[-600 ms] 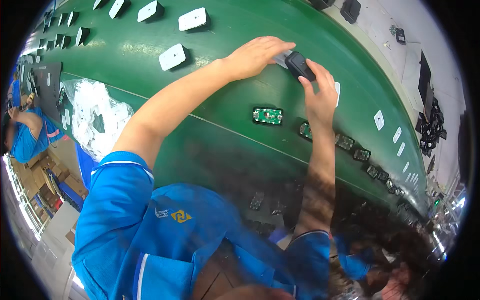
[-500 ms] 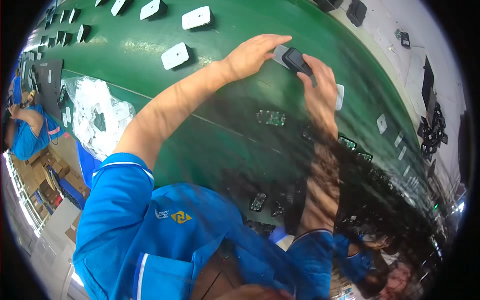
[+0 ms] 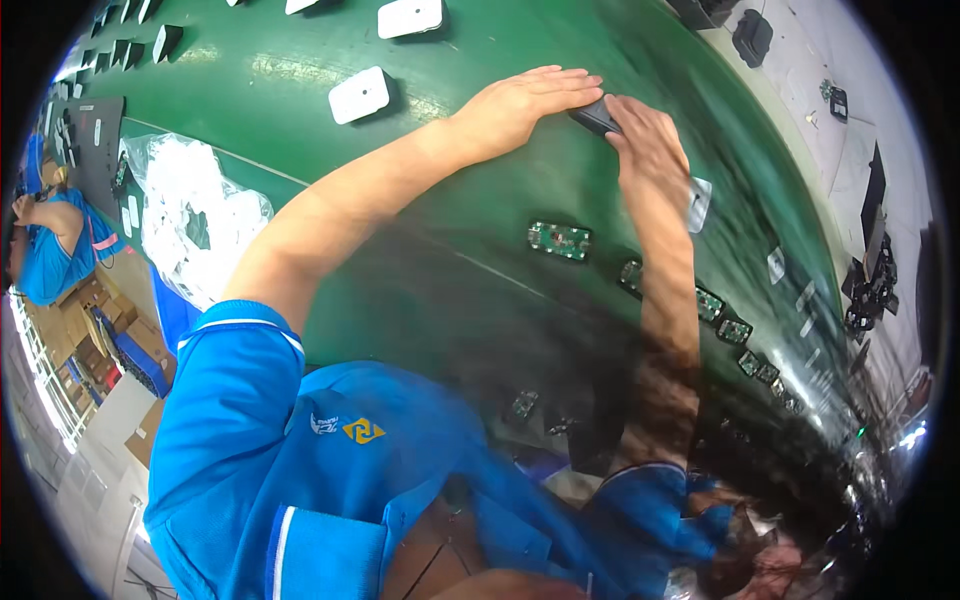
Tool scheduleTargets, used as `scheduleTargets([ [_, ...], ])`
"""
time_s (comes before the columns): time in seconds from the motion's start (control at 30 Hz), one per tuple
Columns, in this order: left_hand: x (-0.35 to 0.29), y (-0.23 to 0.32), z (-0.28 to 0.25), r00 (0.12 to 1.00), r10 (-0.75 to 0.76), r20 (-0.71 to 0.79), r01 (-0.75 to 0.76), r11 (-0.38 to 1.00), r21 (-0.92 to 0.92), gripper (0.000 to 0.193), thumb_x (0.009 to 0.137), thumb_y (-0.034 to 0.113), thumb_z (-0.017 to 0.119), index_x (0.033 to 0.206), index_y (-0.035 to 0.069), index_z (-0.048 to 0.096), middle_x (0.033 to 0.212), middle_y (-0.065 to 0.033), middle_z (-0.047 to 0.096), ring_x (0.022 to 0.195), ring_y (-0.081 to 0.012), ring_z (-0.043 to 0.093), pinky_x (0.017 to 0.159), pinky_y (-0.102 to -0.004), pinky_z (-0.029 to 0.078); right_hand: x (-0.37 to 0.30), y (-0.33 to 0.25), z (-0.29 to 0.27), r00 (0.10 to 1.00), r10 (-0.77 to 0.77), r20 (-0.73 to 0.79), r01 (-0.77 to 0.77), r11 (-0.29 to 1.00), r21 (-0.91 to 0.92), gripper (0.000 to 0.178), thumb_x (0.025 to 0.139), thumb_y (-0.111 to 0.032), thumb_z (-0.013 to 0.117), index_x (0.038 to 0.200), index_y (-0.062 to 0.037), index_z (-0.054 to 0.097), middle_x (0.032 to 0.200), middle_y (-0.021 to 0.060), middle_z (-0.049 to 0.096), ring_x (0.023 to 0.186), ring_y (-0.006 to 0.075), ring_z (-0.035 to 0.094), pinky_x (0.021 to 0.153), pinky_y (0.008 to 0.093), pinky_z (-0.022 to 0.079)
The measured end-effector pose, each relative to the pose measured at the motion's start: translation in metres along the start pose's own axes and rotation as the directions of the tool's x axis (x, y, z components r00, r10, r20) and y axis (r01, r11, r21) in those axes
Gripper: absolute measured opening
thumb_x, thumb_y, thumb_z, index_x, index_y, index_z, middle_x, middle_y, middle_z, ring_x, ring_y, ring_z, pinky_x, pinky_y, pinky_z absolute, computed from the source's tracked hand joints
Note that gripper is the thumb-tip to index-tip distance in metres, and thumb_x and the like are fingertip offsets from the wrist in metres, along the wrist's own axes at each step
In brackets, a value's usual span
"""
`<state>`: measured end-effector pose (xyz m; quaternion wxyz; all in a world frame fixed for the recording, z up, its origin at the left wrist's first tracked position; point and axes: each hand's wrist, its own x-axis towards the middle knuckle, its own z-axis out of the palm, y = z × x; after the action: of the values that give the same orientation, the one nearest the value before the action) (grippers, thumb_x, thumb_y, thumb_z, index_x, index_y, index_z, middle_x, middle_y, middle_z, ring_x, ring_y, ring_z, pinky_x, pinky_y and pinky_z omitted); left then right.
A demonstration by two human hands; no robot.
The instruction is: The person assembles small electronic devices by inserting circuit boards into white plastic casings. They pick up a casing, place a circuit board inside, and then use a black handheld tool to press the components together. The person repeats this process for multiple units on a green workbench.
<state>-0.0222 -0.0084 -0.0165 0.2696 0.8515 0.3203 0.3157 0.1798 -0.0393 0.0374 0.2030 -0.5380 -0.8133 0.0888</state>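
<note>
A small black plastic case (image 3: 594,117) is between my two hands at the far middle of the green work surface (image 3: 440,215). My left hand (image 3: 525,108) has its fingers laid together over the far left end of the case, pressing against it; the thumb is hidden. From the other side, my right hand (image 3: 650,150) grips the case with bent fingers and thumb. Both hands cover much of it. A white-topped piece (image 3: 700,205) lies just right of my right wrist. Nearer to me sits a green circuit board (image 3: 560,240) in a dark shell.
Several more boards (image 3: 735,330) run in a line to the right, partly behind my right forearm. White-topped cases (image 3: 360,95) stand at the far left. A clear bag of white parts (image 3: 200,230) lies left. A co-worker (image 3: 65,240) sits at the far left. Dark hazy smears cover the lower right.
My hands have come closer together around the case, and the pale flat piece beside it no longer shows. The view has shifted slightly, so the boards and white-topped cases appear displaced.
</note>
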Motion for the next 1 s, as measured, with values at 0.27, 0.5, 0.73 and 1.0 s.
scheduleTargets([
  [0.27,0.004,0.006,0.008,0.998,0.051,0.021,-0.054,0.976,0.211,0.056,0.077,0.007,0.065,0.130,0.003,0.046,0.136,-0.0122,0.047,0.125,-0.0291,0.045,0.105,-0.0393,0.039,-0.006,0.006,0.025,0.997,0.018,-0.071,-0.024,0.996,-0.086,0.038,0.072,0.001,0.060,0.108,-0.0117,0.063,0.109,0.0006,0.062,0.098,0.0202,0.058,0.079,0.0322,0.051],
  [0.5,0.028,0.009,0.017,0.987,0.155,-0.046,-0.139,0.958,0.250,0.052,0.072,0.013,0.071,0.119,0.000,0.050,0.116,-0.0143,0.053,0.108,-0.0314,0.052,0.092,-0.0395,0.047,0.011,0.015,0.000,0.977,0.198,0.080,-0.211,0.953,0.216,0.033,0.077,-0.006,0.065,0.110,-0.0121,0.064,0.104,0.0049,0.065,0.097,0.0240,0.058,0.084,0.0345,0.048],
  [0.73,0.045,0.007,0.012,0.989,0.092,-0.118,-0.070,0.982,0.178,0.033,0.082,0.010,0.065,0.113,0.005,0.055,0.109,-0.0122,0.057,0.097,-0.0303,0.057,0.083,-0.0381,0.050,0.036,0.040,0.000,0.816,0.459,0.352,-0.571,0.543,0.616,0.020,0.090,-0.015,0.058,0.107,-0.0055,0.064,0.097,0.0077,0.065,0.082,0.0170,0.062,0.072,0.0305,0.052],
  [1.0,0.066,0.004,0.020,0.970,-0.217,-0.114,0.210,0.975,-0.070,0.018,0.089,0.013,0.057,0.105,0.007,0.059,0.092,-0.0131,0.059,0.087,-0.0314,0.058,0.073,-0.0403,0.048,0.043,0.041,0.009,0.827,0.563,0.004,-0.553,0.811,0.190,0.035,0.092,-0.038,0.054,0.095,-0.0061,0.066,0.099,0.0091,0.062,0.089,0.0235,0.060,0.077,0.0359,0.049],
])
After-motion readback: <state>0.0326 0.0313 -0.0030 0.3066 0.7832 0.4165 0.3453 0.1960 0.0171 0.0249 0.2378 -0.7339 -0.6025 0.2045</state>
